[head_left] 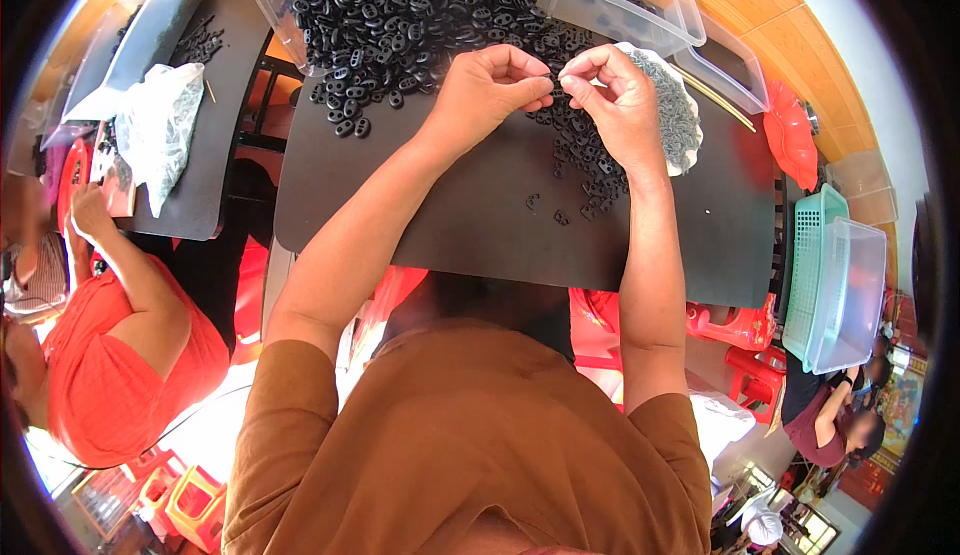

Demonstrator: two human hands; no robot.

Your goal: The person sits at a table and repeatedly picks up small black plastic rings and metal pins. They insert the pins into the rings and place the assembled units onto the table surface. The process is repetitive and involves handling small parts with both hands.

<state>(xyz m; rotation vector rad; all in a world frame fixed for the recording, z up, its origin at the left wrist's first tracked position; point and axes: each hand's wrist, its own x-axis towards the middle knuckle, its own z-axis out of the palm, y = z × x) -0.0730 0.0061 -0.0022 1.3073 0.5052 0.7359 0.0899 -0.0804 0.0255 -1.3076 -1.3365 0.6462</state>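
Observation:
My left hand (492, 87) and my right hand (618, 97) are raised over the dark table (460, 205), fingertips almost meeting. Each thumb is pinched against the fingers. What they grip, if anything, is too small and covered to make out. Beyond my left hand spreads a big heap of black oval plastic pieces with two holes (400, 15). Under and beside my right hand lies a pile of smaller black plastic parts (580, 160), a few of them strayed toward me. A white scalloped plate of tiny grey pieces (672, 110) stands just right of that hand.
Clear plastic bins (630, 15) stand along the far side. A thin yellow rod (725, 105) and a red dish (790, 135) lie to the right, above a green basket (812, 275). At left, a person in red (140, 345) sits at another table bearing a plastic bag (165, 120).

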